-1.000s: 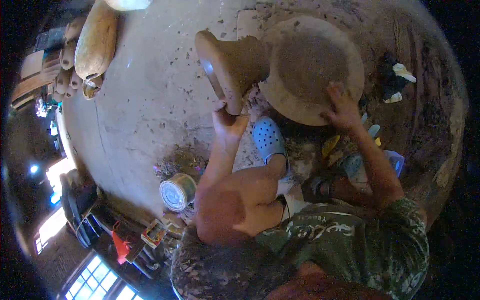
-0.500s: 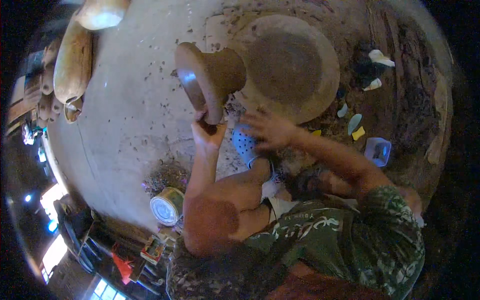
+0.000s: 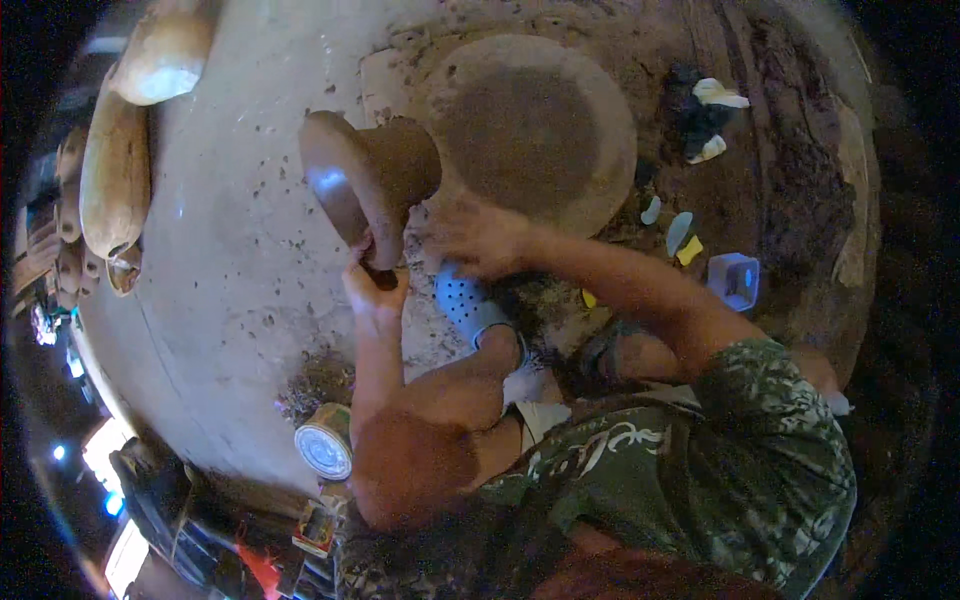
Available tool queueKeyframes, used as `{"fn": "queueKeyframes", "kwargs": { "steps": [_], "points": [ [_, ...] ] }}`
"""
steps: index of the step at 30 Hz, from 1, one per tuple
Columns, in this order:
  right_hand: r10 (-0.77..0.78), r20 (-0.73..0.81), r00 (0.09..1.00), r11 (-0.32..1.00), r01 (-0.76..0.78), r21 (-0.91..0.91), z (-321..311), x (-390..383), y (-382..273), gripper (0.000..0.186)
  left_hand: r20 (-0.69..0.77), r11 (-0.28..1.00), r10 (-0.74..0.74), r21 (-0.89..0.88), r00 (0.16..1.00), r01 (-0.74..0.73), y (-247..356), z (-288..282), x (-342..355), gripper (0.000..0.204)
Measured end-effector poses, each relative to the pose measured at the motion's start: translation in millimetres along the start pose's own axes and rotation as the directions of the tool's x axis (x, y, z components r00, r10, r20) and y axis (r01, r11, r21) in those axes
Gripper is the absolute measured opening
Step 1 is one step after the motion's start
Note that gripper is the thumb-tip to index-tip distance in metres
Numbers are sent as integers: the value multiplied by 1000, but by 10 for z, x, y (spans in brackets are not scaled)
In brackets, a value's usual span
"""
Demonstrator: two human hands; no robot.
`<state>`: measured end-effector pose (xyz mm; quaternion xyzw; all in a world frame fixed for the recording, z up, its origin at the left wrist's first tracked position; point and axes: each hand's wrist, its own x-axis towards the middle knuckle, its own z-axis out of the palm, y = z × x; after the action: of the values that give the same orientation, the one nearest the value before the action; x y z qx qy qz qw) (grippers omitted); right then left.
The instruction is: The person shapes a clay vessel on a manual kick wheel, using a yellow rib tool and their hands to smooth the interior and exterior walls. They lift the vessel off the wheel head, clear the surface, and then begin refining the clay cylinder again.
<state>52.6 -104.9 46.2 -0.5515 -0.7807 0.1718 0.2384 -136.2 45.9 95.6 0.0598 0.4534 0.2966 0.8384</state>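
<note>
The left hand (image 3: 378,290) pinched the flared rim of a clay pot (image 3: 402,160), tilted sideways by the left edge of the potter's wheel (image 3: 615,150). The right hand (image 3: 478,238), blurred at the near edge, looked spread and empty. The step seemed to be supporting the pot off the wheel; moving it called for steady, gentle rim support.

pale curly lettering (image 3: 600,447) crosses the green shirt (image 3: 720,460), too blurred to read.
</note>
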Motion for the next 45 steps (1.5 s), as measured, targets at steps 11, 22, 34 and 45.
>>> {"fn": "queueKeyframes", "kwargs": {
  "steps": [11, 22, 34, 45],
  "points": [
    [953, -9, 304, 136, -399, 907, -1341, -597, 115, 54, 272, 796, 51, 571, 961, -204, -618, 935, 25, 46],
    [961, -88, 264, 202, -446, 872, -878, -1168, 614, 42, 391, 286, 96, 870, 915, -402, -1165, 925, 569, 58],
    [726, 76, 684, 671, -728, 141, -578, -1963, 398, 34, 289, 839, -20, 525, 957, -141, -393, 542, 400, 46],
    [346, 635, 690, 936, -298, -186, 216, -2473, -175, 36, 119, 928, 205, 292, 971, -232, 556, -319, 564, 39]
  ]
}}
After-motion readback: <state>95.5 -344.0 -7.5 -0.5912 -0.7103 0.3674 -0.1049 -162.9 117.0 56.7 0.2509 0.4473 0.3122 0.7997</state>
